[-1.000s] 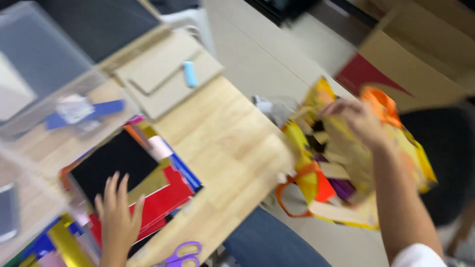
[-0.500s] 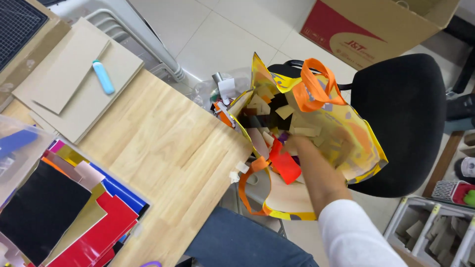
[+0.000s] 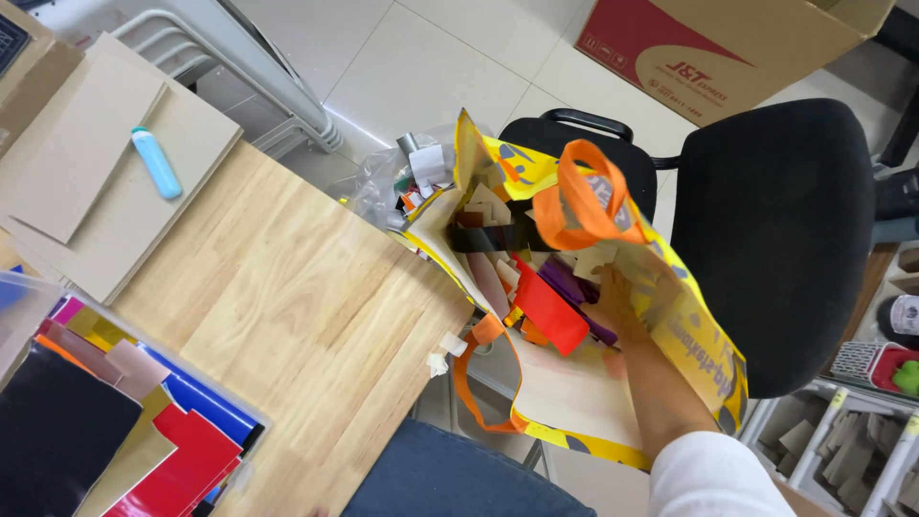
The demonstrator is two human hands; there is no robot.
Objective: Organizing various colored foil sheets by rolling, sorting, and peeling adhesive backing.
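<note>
My right hand (image 3: 617, 292) reaches down into a yellow bag (image 3: 694, 345) with orange handles (image 3: 574, 203) that hangs open beside the wooden table (image 3: 297, 306). The bag is stuffed with several card and paper scraps, among them a red piece (image 3: 548, 314) just left of my fingers. My fingertips are buried in the scraps, so I cannot tell whether they grip anything. My left hand is out of view.
A black office chair (image 3: 780, 230) stands behind the bag. On the table lie brown cardboard sheets (image 3: 91, 177), a light blue glue stick (image 3: 155, 163) and a stack of coloured sheets (image 3: 153, 421). A clear rubbish bag (image 3: 383, 187) and a cardboard box (image 3: 737, 48) sit on the floor.
The view has swung right, off the coloured sheets and onto the bag. My left hand has dropped out of view. My right hand has gone deeper into the bag.
</note>
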